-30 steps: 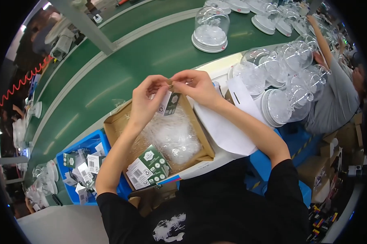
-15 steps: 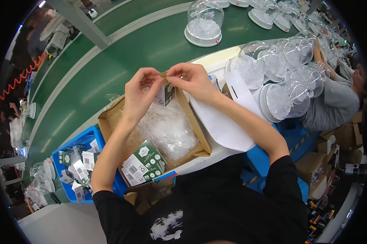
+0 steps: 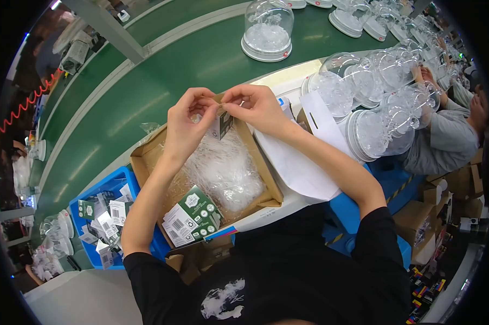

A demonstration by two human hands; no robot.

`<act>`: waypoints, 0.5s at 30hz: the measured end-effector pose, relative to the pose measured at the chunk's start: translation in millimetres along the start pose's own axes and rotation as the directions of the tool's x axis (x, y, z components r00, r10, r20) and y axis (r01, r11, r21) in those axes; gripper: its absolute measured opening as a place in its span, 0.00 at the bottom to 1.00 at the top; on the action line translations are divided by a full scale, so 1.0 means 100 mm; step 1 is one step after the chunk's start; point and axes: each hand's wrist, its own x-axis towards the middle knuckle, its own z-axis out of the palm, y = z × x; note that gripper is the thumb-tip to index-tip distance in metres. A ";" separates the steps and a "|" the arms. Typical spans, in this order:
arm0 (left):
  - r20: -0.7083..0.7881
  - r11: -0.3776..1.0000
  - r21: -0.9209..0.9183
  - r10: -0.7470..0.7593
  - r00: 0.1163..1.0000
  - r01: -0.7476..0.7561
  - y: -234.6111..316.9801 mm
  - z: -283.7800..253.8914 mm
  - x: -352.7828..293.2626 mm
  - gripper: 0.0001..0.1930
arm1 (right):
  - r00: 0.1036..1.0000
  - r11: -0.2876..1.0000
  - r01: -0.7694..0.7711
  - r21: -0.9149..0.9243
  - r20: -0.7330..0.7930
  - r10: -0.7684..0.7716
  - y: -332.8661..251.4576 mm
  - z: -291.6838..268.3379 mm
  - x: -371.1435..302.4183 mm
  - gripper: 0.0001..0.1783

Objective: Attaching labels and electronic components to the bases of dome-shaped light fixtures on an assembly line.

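Above a shallow cardboard tray [image 3: 147, 157], my left hand [image 3: 193, 116] and my right hand [image 3: 256, 110] meet with their fingertips pinched close together. From between them hangs a small green-and-white card tag [image 3: 221, 125], apparently by a thin string at its top that is hard to make out. Both hands are closed on this fine end. Below them in the tray lies a heap of clear plastic strings or loops [image 3: 231, 176]. A stack of similar green-and-white tags [image 3: 192, 215] rests in the tray's near left corner.
A blue bin [image 3: 126, 181] of folded tags stands left of the tray. White paper sheets [image 3: 298, 168] lie to the right. Several clear domes on white bases [image 3: 364, 135] crowd the right side. One dome [image 3: 266, 32] sits on the green conveyor [image 3: 195, 65]. A co-worker's grey sleeve [image 3: 445, 141] shows far right.
The dome on the conveyor has shifted slightly left. At the far right, the co-worker's hand has moved a little. My two hands stay nearly still, pinching at the tag's top.
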 end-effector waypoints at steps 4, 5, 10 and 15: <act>0.054 0.996 0.081 -0.037 0.998 0.033 0.03 -0.02 -0.01 0.12 | 1.000 0.997 0.021 -0.074 -0.020 -0.023 0.00 0.02 -0.02 0.08; 0.054 0.996 0.082 -0.035 0.998 0.030 0.03 -0.02 -0.01 0.12 | 0.999 0.997 0.024 -0.074 -0.020 -0.026 -0.01 0.02 -0.01 0.08; 0.020 0.996 0.088 0.000 1.000 -0.002 0.02 -0.01 0.00 0.09 | 0.996 0.980 0.082 -0.184 -0.006 -0.084 -0.05 0.02 -0.01 0.06; 0.035 0.994 0.109 0.019 0.999 -0.022 0.00 0.01 0.01 0.09 | 0.998 0.989 0.056 -0.139 -0.010 -0.058 -0.05 0.01 -0.04 0.06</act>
